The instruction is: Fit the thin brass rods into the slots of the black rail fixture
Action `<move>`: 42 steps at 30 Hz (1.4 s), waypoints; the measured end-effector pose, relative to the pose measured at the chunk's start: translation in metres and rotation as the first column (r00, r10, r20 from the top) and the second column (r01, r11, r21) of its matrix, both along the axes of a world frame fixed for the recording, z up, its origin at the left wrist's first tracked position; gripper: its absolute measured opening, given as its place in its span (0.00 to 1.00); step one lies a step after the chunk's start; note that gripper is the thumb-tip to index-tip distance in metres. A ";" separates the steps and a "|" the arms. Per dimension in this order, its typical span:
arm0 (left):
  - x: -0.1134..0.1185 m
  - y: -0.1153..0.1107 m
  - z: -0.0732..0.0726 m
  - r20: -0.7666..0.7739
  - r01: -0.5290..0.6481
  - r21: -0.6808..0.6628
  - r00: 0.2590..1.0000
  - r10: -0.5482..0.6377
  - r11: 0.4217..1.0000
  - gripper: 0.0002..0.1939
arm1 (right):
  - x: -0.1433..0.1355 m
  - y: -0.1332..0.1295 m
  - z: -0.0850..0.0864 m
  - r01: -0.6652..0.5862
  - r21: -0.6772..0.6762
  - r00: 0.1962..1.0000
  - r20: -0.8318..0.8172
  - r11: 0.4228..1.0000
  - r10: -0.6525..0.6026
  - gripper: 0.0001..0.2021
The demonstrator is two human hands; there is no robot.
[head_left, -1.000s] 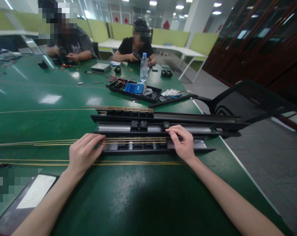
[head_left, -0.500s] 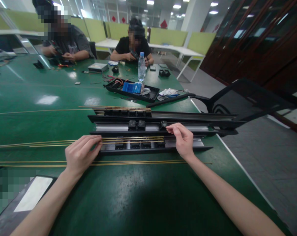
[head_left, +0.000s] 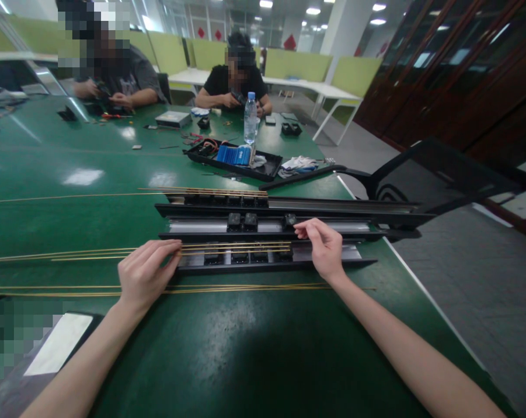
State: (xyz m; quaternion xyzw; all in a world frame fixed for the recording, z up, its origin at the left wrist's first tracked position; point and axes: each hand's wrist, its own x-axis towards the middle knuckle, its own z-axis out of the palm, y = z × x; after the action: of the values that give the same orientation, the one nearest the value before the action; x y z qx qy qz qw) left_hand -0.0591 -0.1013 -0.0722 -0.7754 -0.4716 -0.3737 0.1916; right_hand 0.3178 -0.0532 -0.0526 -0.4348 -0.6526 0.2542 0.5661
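My left hand is closed in a pinch on thin brass-coloured rods that lie along the nearest black channel rail. Under the rods, several black blocks sit in that rail. My right hand is also closed, thumb against fingers, at the middle rail, right beside a black block. What those fingertips grip, if anything, is too small to make out. Two more black blocks stand further left in the middle rail.
Loose rods lie in front of the rails. Behind, a third rail holds blocks and rods. Further back are a black tray, gloves and a water bottle. Two people sit opposite; a chair stands right.
My left hand has shifted very slightly to the right, with the rods in it moving a touch the same way. My right hand stays in place by the black block.
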 end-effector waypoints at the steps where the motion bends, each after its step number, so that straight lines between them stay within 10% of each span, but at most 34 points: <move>1: 0.000 0.000 0.000 0.004 -0.001 0.001 1.000 0.001 1.000 0.08 | 0.000 0.000 0.000 0.001 -0.010 1.000 0.001 1.000 -0.001 0.15; 14: 0.000 -0.006 0.005 0.022 -0.101 -0.087 0.994 0.103 0.991 0.09 | 0.014 0.012 0.008 -0.250 -0.380 0.962 0.004 0.891 0.272 0.08; 42: -0.008 -0.002 0.003 -0.022 -0.078 -0.096 0.997 0.077 0.992 0.09 | 0.020 0.014 0.004 -0.228 -0.369 0.972 -0.034 0.901 0.232 0.06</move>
State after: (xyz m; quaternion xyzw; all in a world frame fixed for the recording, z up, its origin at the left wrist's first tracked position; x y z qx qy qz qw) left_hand -0.0667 -0.1030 -0.0695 -0.7682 -0.5170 -0.3357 0.1726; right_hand 0.3379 -0.0395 -0.0483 -0.4552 -0.6426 0.4353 0.4363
